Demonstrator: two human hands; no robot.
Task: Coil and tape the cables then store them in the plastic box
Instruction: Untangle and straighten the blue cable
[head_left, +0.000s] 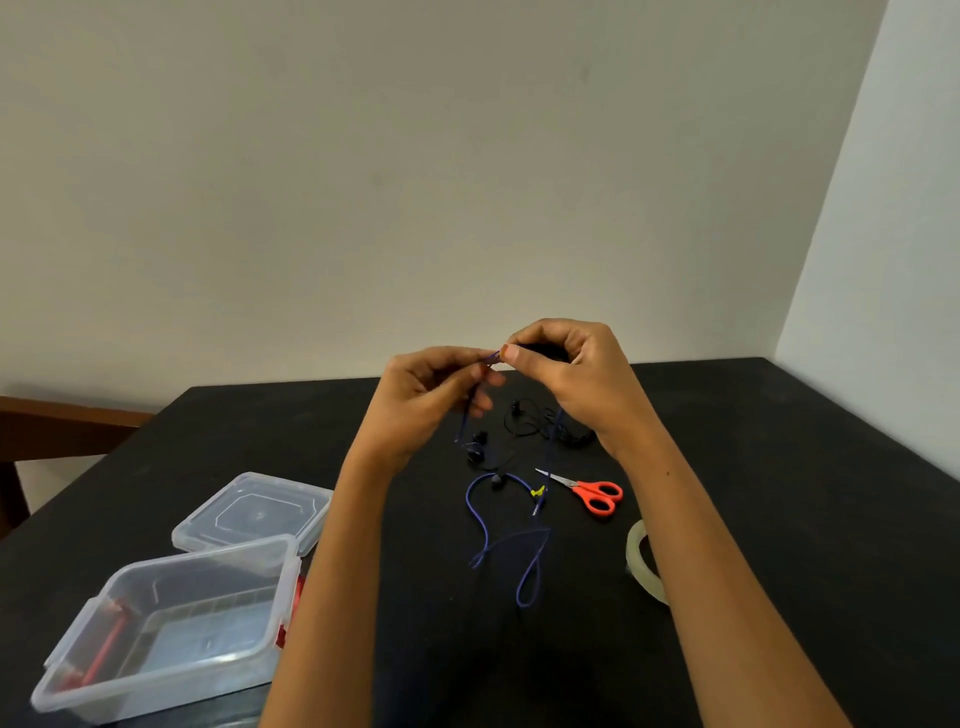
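Observation:
Both hands are raised above the black table (779, 493), pinching a thin blue cable (506, 540) between them. My left hand (431, 395) holds one strand that hangs down from its fingers. My right hand (571, 369) pinches the cable at thumb and forefinger, fingers curled. The rest of the blue cable lies in loose loops on the table below, with a yellow piece on it. A black earphone cable (524, 421) lies tangled behind it. The clear plastic box (93, 670) stands open at the near left.
The box's clear lid (254, 512) lies just behind the box. Red-handled scissors (592, 493) lie right of the cables. A roll of clear tape (644, 561) sits partly hidden by my right forearm. A wooden piece stands beyond the table's left edge.

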